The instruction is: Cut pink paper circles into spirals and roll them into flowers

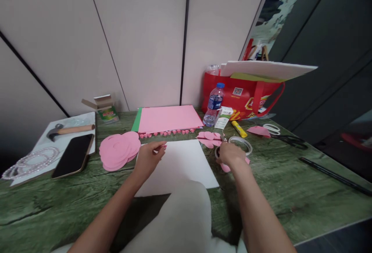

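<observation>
L hand (149, 157), thumb & fingers pinched tight on a tiny pink bit (165, 147), over white sheet's (181, 164) far-L part; bit's too small to tell its long axis. Sheet's flat, far edge running L–R. R hand (231, 154) curled by tape roll (250, 149), can't tell its grip.

We're prob. at home, in a rm. w/ papercraft on the go: pale wall panels (142, 40) w/ dark seams (185, 40) behind a green marbled surface (290, 187), our white sheet (180, 162) & pink paper discs (117, 151) on it, plus everyday stuff, e.g. a phone (74, 155), a water btl. (214, 106) & a red shopping bag (247, 92).
</observation>
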A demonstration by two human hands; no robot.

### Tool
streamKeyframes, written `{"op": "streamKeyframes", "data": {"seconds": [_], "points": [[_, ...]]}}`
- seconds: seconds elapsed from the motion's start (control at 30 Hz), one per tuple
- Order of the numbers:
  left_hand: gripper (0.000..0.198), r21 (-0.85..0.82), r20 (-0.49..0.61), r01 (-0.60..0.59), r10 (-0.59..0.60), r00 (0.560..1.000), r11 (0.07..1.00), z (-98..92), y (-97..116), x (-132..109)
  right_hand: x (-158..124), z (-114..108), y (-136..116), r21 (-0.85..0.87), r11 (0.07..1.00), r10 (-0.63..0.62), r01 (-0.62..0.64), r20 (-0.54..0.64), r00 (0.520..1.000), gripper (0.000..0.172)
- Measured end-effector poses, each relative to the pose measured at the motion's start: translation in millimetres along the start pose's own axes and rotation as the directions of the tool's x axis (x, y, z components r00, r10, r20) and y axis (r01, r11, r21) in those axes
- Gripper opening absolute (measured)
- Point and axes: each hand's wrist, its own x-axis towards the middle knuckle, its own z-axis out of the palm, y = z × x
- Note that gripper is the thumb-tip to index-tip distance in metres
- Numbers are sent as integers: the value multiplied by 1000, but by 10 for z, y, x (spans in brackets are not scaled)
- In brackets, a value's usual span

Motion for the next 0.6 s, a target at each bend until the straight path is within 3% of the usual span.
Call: {"op": "streamKeyframes", "data": {"seconds": [0.17,0.33,0.47,0.6], "points": [[27,-38,2,-8,8,1000,999,-3,0,-6,47,99,-16,2,1000,21,-21,6,1000,38],[26,-58,-12,-18,17,1000,998,-25,-13,-2,6,52,-8,0,1000,13,-13,-27,1000,31],[26,-104,-26,-10,7,1000,994,-51,20,1,-87,-47,6,15,999,-28,30,-142,990,27],[27,-169,-62,-16,5,998,985,-96,94,2,-173,-123,-24,149,983,-54,105,-313,948,25]]}}
